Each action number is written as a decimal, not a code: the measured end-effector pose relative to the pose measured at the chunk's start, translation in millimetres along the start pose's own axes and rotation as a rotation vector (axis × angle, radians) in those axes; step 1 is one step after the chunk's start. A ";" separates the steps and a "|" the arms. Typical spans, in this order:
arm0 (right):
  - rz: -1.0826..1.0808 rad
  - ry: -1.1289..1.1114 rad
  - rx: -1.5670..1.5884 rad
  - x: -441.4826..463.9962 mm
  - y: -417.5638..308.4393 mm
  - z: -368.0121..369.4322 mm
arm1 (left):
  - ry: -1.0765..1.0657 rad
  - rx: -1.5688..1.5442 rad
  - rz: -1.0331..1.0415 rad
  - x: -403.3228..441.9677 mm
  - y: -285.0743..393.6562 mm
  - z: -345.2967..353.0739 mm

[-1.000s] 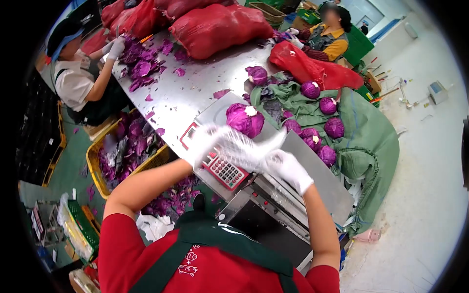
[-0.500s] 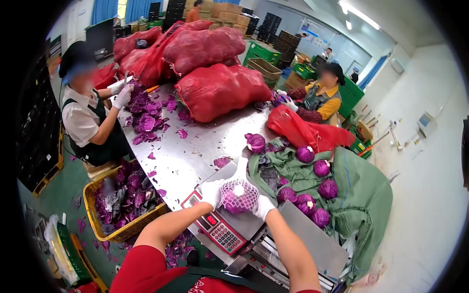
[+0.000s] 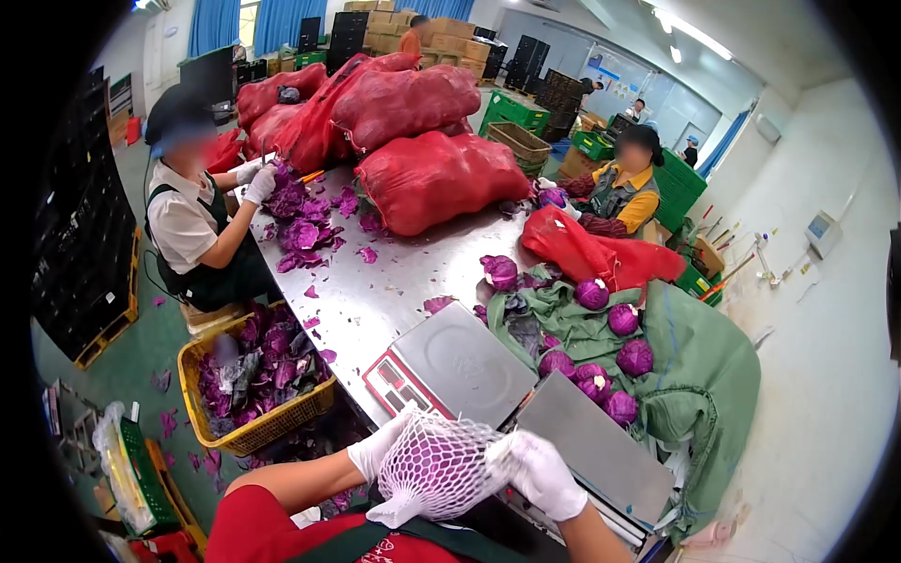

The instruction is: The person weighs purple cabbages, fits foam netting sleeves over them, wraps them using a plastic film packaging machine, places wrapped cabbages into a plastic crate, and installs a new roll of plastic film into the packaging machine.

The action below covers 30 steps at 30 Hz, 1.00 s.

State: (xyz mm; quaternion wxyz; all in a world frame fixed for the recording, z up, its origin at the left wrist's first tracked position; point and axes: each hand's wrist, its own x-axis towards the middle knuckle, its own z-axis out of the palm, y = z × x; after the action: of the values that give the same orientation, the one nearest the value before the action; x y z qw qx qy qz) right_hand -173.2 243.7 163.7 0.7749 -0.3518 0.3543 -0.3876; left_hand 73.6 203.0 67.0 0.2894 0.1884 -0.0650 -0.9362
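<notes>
Steel table (image 3: 375,298) | hands (image 3: 383,447) (image 3: 546,477) below scale (image 3: 465,364), half-curled, holding white netting (image 3: 474,462) around purple cabbage (image 3: 429,463)

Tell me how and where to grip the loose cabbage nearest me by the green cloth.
I'd cup the cabbage around its widest part, coming from above and the right: it's a ball without a handle, and a neighbouring cabbage crowds its far left side.

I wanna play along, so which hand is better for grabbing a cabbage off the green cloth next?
Probably the right hand: it's closer to the green cloth and its loose cabbages. The left hand is on the far side of the netted cabbage.
</notes>
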 end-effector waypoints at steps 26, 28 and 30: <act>-0.434 0.177 0.639 -179.7 31.1 -57.0 | 0.247 0.324 0.245 45.4 -140.3 180.5; -0.814 0.603 0.094 -158.9 1.3 -66.3 | 0.003 0.456 0.206 75.8 -157.5 204.4; -0.746 0.734 0.051 -147.6 -30.6 -97.1 | -0.008 0.480 0.248 117.4 -144.9 210.2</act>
State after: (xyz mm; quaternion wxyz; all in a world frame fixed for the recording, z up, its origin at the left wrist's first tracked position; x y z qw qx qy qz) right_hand -329.9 329.0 180.9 0.4173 -0.2760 0.4437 -0.7435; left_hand -172.9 258.6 190.1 0.3488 0.2386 -0.3088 -0.8521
